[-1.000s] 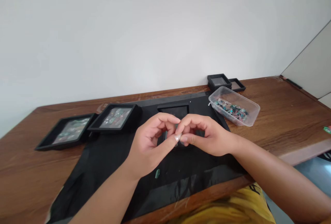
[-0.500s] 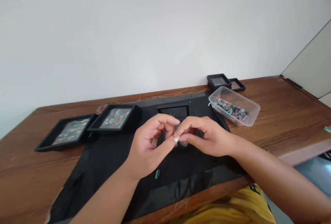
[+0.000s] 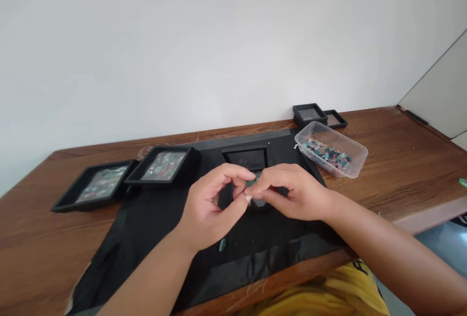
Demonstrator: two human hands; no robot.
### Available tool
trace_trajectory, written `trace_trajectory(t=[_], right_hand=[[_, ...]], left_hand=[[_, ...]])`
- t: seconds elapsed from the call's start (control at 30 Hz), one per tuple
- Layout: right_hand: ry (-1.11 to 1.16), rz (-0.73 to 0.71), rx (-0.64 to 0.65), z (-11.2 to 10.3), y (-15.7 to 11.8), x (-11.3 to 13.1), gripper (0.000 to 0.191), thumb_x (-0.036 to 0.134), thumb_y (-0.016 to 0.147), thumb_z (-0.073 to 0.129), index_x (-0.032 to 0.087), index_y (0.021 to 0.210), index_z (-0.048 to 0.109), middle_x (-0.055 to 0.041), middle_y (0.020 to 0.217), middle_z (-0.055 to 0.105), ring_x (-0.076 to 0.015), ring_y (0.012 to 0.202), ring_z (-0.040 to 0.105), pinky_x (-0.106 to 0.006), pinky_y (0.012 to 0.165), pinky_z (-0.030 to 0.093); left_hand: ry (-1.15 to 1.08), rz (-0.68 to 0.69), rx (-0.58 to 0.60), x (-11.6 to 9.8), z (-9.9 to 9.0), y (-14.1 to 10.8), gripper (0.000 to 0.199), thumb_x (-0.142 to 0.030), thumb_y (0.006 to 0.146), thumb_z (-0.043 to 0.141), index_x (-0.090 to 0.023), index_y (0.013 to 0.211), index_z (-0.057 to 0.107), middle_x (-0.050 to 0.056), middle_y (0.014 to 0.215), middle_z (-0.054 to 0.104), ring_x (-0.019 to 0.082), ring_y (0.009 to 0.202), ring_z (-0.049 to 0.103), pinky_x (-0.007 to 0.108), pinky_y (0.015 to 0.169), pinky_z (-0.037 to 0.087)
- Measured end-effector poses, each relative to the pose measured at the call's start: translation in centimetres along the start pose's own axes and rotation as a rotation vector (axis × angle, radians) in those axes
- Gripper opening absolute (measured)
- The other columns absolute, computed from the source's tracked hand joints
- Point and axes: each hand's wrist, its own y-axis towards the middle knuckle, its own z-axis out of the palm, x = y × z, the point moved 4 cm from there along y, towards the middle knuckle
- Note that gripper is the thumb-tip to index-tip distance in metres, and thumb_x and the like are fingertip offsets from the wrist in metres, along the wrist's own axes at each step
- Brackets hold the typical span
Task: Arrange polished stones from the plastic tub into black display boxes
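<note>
My left hand (image 3: 215, 206) and my right hand (image 3: 292, 192) meet at the fingertips over the middle of the black mat (image 3: 156, 238). Both hands are closed in a pinch, and whatever lies between the fingertips is too small to make out. Under and behind them stands a black frame (image 3: 266, 156), its near part mostly covered by my fingers, with a bit of green showing there. One green piece (image 3: 222, 244) lies on the mat below my left hand.
Two black frames with pale and green pieces, one far left (image 3: 98, 184) and one beside it (image 3: 160, 166). At right, a clear plastic box (image 3: 359, 153) holds many small coloured pieces. Small black frames (image 3: 310, 113) stand behind it against the wall.
The fingertips have shifted slightly against each other, and a little more green shows behind them. Other things look the same apart from a slight shift of the view.
</note>
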Motion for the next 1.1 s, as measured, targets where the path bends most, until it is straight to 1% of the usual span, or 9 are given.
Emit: trace_trajectory(t=[0.1, 0.17, 0.3, 0.4, 0.5, 0.6, 0.8, 0.93, 1.1], right_hand=[[-0.057, -0.033, 0.014, -0.15, 0.01, 0.12, 0.013, 0.015, 0.104, 0.06, 0.02, 0.098, 0.07, -0.002, 0.086, 0.078, -0.0124, 0.076, 0.071, -0.024, 0.074, 0.053], [-0.07, -0.027, 0.024, -0.22, 0.0, 0.18, 0.013, 0.018, 0.104, 0.06, 0.02, 0.099, 0.071, -0.0019, 0.085, 0.079, -0.0124, 0.074, 0.071, -0.025, 0.072, 0.052], [-0.037, -0.001, 0.03, -0.21, -0.06, 0.22, 0.009, 0.022, 0.103, 0.064, 0.02, 0.101, 0.072, -0.0022, 0.087, 0.08, -0.0123, 0.072, 0.072, -0.024, 0.069, 0.053], [0.019, -0.006, 0.016, -0.17, -0.12, 0.22, 0.006, 0.024, 0.101, 0.069, 0.019, 0.099, 0.073, -0.0031, 0.089, 0.081, -0.0117, 0.073, 0.073, -0.022, 0.065, 0.053], [0.047, 0.001, 0.003, -0.17, -0.13, 0.14, 0.006, 0.024, 0.1, 0.07, 0.019, 0.097, 0.073, -0.0044, 0.091, 0.081, -0.0123, 0.075, 0.073, -0.023, 0.067, 0.055], [0.019, 0.012, 0.015, -0.17, -0.09, 0.1, 0.009, 0.026, 0.101, 0.069, 0.02, 0.096, 0.073, -0.0038, 0.087, 0.08, -0.0126, 0.074, 0.072, -0.024, 0.068, 0.055], [-0.059, -0.05, 0.002, -0.33, -0.05, 0.32, 0.008, 0.023, 0.101, 0.069, 0.02, 0.096, 0.074, -0.0015, 0.082, 0.078, -0.0121, 0.069, 0.069, -0.024, 0.068, 0.051], [-0.103, -0.044, 0.014, -0.3, -0.1, 0.17, 0.01, 0.025, 0.103, 0.067, 0.021, 0.097, 0.074, -0.0014, 0.081, 0.078, -0.0126, 0.069, 0.069, -0.024, 0.068, 0.05], [-0.127, 0.002, 0.053, -0.03, -0.15, -0.12, 0.011, 0.025, 0.104, 0.064, 0.021, 0.098, 0.072, -0.0021, 0.088, 0.08, -0.0133, 0.076, 0.072, -0.024, 0.073, 0.051]], left_hand=[[0.012, 0.009, 0.006, 0.03, 0.02, -0.12, 0.02, -0.008, 0.083, 0.064, -0.022, 0.096, 0.069, -0.006, 0.063, 0.059, 0.01, 0.055, 0.056, 0.023, 0.054, 0.047], [0.001, 0.006, 0.008, 0.01, 0.05, -0.15, 0.02, -0.008, 0.083, 0.064, -0.022, 0.097, 0.069, -0.006, 0.063, 0.059, 0.01, 0.054, 0.056, 0.023, 0.053, 0.047], [-0.031, -0.011, 0.005, -0.1, 0.14, -0.08, 0.019, -0.009, 0.082, 0.065, -0.022, 0.096, 0.069, -0.006, 0.062, 0.059, 0.01, 0.053, 0.056, 0.023, 0.052, 0.047], [-0.039, -0.006, 0.013, -0.24, 0.28, 0.0, 0.019, -0.01, 0.082, 0.065, -0.023, 0.096, 0.069, -0.006, 0.062, 0.059, 0.01, 0.052, 0.055, 0.023, 0.051, 0.047], [-0.025, 0.003, 0.015, -0.37, 0.35, 0.08, 0.017, -0.012, 0.082, 0.067, -0.022, 0.096, 0.068, -0.006, 0.06, 0.059, 0.011, 0.051, 0.055, 0.024, 0.052, 0.048], [-0.008, 0.022, 0.014, -0.55, 0.34, 0.15, 0.016, -0.012, 0.082, 0.067, -0.022, 0.095, 0.068, -0.006, 0.059, 0.059, 0.011, 0.051, 0.055, 0.024, 0.052, 0.048], [0.041, 0.085, 0.026, -0.71, 0.23, 0.03, 0.024, -0.006, 0.082, 0.064, -0.024, 0.098, 0.07, -0.006, 0.063, 0.061, 0.01, 0.054, 0.059, 0.022, 0.056, 0.051], [0.062, 0.067, 0.016, -0.49, 0.12, -0.06, 0.022, -0.008, 0.081, 0.064, -0.024, 0.096, 0.071, -0.005, 0.063, 0.062, 0.011, 0.054, 0.059, 0.023, 0.056, 0.052], [0.117, -0.005, 0.028, -0.01, -0.09, 0.08, 0.015, -0.016, 0.081, 0.067, -0.023, 0.094, 0.072, -0.004, 0.06, 0.062, 0.012, 0.053, 0.058, 0.026, 0.055, 0.052]])
